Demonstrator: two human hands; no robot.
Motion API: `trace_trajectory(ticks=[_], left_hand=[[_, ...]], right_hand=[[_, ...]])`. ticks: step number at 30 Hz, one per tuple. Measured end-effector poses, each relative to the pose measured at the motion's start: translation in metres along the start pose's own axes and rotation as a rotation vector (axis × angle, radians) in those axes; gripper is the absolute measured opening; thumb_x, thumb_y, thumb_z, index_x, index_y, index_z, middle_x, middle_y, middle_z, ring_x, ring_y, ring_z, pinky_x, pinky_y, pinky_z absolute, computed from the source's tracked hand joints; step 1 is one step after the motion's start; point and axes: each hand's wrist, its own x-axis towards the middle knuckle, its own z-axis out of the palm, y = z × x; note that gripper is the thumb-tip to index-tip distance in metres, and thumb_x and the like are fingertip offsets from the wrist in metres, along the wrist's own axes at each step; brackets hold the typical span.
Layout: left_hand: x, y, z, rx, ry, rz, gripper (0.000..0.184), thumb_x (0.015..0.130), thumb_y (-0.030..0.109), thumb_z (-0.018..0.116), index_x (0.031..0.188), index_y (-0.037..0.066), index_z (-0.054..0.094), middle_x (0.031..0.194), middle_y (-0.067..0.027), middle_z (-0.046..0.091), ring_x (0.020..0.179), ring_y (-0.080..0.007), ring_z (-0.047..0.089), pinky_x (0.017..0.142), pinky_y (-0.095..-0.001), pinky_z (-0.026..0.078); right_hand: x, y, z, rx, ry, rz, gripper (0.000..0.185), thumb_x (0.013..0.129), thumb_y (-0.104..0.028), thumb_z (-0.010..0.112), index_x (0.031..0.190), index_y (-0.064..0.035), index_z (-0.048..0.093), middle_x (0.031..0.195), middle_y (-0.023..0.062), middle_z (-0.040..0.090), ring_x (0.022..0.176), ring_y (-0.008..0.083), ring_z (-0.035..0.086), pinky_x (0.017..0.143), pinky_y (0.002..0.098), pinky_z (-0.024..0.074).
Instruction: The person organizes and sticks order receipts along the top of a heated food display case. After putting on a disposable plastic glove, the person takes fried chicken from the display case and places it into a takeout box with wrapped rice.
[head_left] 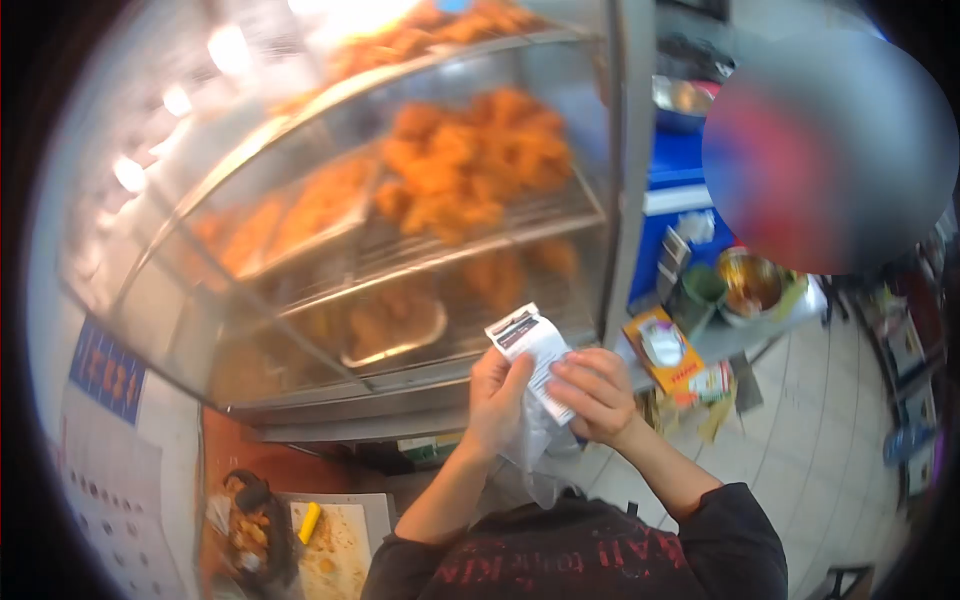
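In front of my chest, both hands hold a white packet (541, 352) with dark print at its top and small text down its face. My left hand (494, 400) pinches its left edge, thumb on the front. Wrapped round the right edge is my right hand (598, 397), its fingers lying across the front. Below the hands hangs a clear plastic bag (530, 450); whether it is joined to the packet I cannot tell. Just beyond stands a glass display case (410, 372) with fried chicken pieces (470, 165) heaped on its shelves.
To the right, a counter holds an orange box (664, 350), a green container (702, 288) and a metal bowl (750, 284). At lower left, a yellow-handled tool (310, 522) lies on a stained white board (340, 565), beside a dark container of food (255, 530).
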Motion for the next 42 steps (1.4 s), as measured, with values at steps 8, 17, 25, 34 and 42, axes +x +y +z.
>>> trace_trajectory(ticks=[8, 17, 25, 34, 42], left_hand=[[0.014, 0.140, -0.001, 0.873, -0.216, 0.614, 0.012, 0.079, 0.003, 0.059, 0.089, 0.002, 0.063, 0.078, -0.0105, 0.061, 0.068, -0.0187, 0.059, 0.060, -0.0272, 0.045], [0.087, 0.226, 0.036, 0.473, -0.069, 0.622, 0.024, 0.082, 0.021, 0.060, 0.082, -0.003, 0.064, 0.066, -0.0052, 0.061, 0.054, -0.0073, 0.054, 0.050, -0.0241, 0.042], [0.140, 0.240, 0.066, 0.216, -0.061, 0.709, 0.027, 0.084, 0.023, 0.058, 0.084, -0.004, 0.064, 0.070, -0.0044, 0.062, 0.062, -0.0061, 0.051, 0.057, -0.0216, 0.041], [0.136, 0.228, 0.072, 0.134, -0.034, 0.724, 0.028, 0.085, 0.024, 0.057, 0.081, -0.002, 0.064, 0.070, -0.0050, 0.062, 0.059, -0.0071, 0.051, 0.056, -0.0223, 0.041], [0.136, 0.225, 0.078, 0.151, -0.058, 0.734, 0.029, 0.085, 0.026, 0.058, 0.080, -0.002, 0.063, 0.068, -0.0056, 0.061, 0.058, -0.0073, 0.051, 0.054, -0.0218, 0.041]], right_hand=[[0.174, -0.011, -0.042, 0.278, -0.236, 0.071, 0.044, 0.067, -0.021, 0.071, 0.104, -0.0044, 0.054, 0.104, 0.0104, 0.052, 0.103, 0.0282, 0.041, 0.086, 0.0376, 0.0335], [0.392, 0.023, -0.099, 0.173, -0.006, 0.070, 0.029, 0.076, -0.026, 0.064, 0.095, -0.0035, 0.064, 0.076, 0.0060, 0.059, 0.075, 0.0126, 0.054, 0.071, 0.0272, 0.0418], [0.476, 0.076, -0.051, -0.663, 0.215, -0.209, 0.014, 0.074, -0.016, 0.061, 0.084, -0.0063, 0.063, 0.083, 0.0088, 0.063, 0.084, 0.0265, 0.057, 0.073, 0.0334, 0.0436], [0.476, 0.063, -0.056, -0.602, -0.071, -0.163, 0.012, 0.074, -0.011, 0.053, 0.081, -0.0059, 0.062, 0.080, 0.0118, 0.062, 0.077, 0.0275, 0.058, 0.070, 0.0382, 0.0453], [0.484, 0.063, -0.061, -0.487, -0.178, -0.053, 0.025, 0.080, -0.022, 0.047, 0.087, -0.0070, 0.064, 0.084, 0.0122, 0.063, 0.078, 0.0281, 0.058, 0.076, 0.0383, 0.0432]])
